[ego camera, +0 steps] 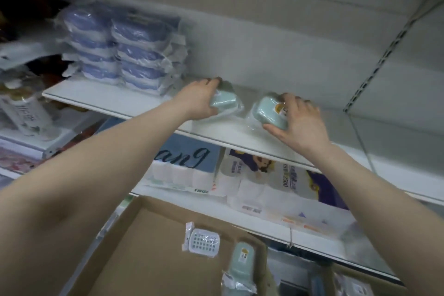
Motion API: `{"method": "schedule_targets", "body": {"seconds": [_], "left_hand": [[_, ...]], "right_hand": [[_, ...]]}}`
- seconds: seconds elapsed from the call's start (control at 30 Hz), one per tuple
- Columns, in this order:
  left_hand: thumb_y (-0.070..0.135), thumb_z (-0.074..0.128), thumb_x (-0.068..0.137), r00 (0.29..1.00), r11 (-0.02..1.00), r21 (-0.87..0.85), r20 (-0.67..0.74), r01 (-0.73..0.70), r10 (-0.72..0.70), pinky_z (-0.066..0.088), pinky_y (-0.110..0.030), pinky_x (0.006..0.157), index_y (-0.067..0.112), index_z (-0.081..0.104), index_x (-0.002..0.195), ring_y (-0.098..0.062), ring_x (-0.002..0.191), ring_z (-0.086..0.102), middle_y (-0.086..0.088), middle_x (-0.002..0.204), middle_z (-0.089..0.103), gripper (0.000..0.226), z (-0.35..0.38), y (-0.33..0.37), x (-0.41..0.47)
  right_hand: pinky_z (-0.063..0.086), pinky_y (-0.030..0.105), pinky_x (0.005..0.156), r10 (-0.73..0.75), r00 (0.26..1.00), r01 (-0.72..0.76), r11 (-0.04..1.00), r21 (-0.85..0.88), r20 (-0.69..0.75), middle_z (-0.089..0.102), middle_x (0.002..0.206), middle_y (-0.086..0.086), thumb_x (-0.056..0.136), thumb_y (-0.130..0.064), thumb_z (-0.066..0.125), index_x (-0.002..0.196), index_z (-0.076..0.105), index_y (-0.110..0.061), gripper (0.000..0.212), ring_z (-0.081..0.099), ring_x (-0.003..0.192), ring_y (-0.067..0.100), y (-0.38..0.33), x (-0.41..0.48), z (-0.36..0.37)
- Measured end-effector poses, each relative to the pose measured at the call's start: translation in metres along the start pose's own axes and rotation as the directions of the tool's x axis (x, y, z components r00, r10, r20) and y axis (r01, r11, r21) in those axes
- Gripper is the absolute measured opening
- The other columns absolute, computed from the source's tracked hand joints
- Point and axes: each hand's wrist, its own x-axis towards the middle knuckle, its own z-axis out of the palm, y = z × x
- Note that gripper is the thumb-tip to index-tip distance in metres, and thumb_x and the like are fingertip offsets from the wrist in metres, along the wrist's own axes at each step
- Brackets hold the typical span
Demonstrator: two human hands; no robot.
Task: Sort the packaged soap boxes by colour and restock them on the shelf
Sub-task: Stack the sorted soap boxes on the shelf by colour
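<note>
Mint-green and wrapped in clear film, two soap boxes sat side by side on the white shelf, one under each hand. The left hand gripped the left green box, fingers curled over its far edge and thumb against its near side. The right hand clasped the right green box, thumb along the near edge and fingers over the top by a yellow label. The two boxes lay just apart. Stacked blue soap boxes stood further left on the same shelf. Below, a cardboard carton held a third green box and a white box.
</note>
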Motion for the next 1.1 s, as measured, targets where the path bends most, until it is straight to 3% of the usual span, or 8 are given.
{"method": "schedule_targets", "body": {"seconds": [0.33, 0.5, 0.67, 0.8, 0.93, 1.1], "left_hand": [[0.037, 0.062, 0.085, 0.985, 0.994, 0.069, 0.156, -0.086, 0.075, 0.036, -0.041, 0.106, 0.016, 0.027, 0.147, -0.030, 0.131, 0.043, -0.010, 0.148, 0.039, 0.074, 0.032, -0.016, 0.117], [0.029, 0.050, 0.095, 0.955, 0.981, 0.088, 0.256, -0.175, 0.148, 0.021, -0.040, 0.115, 0.020, 0.015, 0.153, -0.022, 0.144, 0.019, -0.002, 0.159, 0.017, 0.069, 0.042, -0.026, 0.143], [0.023, 0.051, 0.096, 0.969, 0.968, 0.089, 0.094, -0.236, 0.228, 0.020, -0.037, 0.113, 0.024, 0.020, 0.152, -0.025, 0.144, 0.018, -0.001, 0.158, 0.019, 0.065, 0.063, -0.039, 0.143], [0.025, 0.048, 0.099, 0.979, 0.978, 0.064, -0.031, -0.200, 0.202, 0.018, -0.037, 0.114, 0.026, 0.026, 0.151, -0.027, 0.143, 0.021, -0.001, 0.157, 0.024, 0.057, 0.073, -0.044, 0.135], [0.022, 0.045, 0.100, 0.982, 0.982, 0.074, -0.064, -0.175, 0.180, 0.016, -0.038, 0.115, 0.026, 0.025, 0.151, -0.028, 0.144, 0.020, -0.001, 0.158, 0.024, 0.055, 0.079, -0.042, 0.133], [0.013, 0.042, 0.098, 0.984, 0.985, 0.102, -0.094, -0.140, 0.150, 0.012, -0.038, 0.116, 0.025, 0.026, 0.151, -0.029, 0.144, 0.020, -0.002, 0.158, 0.024, 0.057, 0.080, -0.038, 0.130]], "right_hand": [[0.032, 0.037, 0.082, 0.081, 0.991, -0.076, 0.996, -0.057, 0.109, 0.060, 0.117, 0.002, 0.076, -0.062, 0.066, 0.123, 0.047, -0.023, 0.063, 0.054, 0.104, 0.030, 0.037, 0.072, 0.034], [0.032, 0.037, 0.085, 0.089, 0.983, -0.090, 0.996, 0.000, 0.158, 0.059, 0.119, 0.001, 0.078, -0.057, 0.067, 0.127, 0.046, -0.025, 0.062, 0.052, 0.108, 0.029, 0.049, 0.102, 0.050], [0.033, 0.037, 0.089, 0.025, 0.983, -0.026, 1.000, 0.005, 0.180, 0.057, 0.126, 0.001, 0.078, -0.053, 0.069, 0.132, 0.046, -0.025, 0.065, 0.050, 0.115, 0.030, 0.043, 0.128, 0.065], [0.036, 0.039, 0.094, -0.048, 0.977, 0.054, 0.998, -0.024, 0.210, 0.053, 0.135, 0.002, 0.082, -0.049, 0.066, 0.138, 0.046, -0.025, 0.065, 0.047, 0.122, 0.030, 0.038, 0.143, 0.082], [0.046, 0.047, 0.094, -0.126, 0.976, 0.119, 0.992, 0.049, 0.178, 0.057, 0.131, 0.014, 0.086, -0.050, 0.045, 0.134, 0.055, -0.013, 0.061, 0.054, 0.118, 0.037, 0.038, 0.140, 0.097], [0.051, 0.049, 0.091, -0.161, 0.969, 0.165, 0.986, -0.003, 0.189, 0.057, 0.129, 0.020, 0.092, -0.046, 0.037, 0.134, 0.054, -0.006, 0.060, 0.055, 0.119, 0.041, 0.042, 0.137, 0.106]]}}
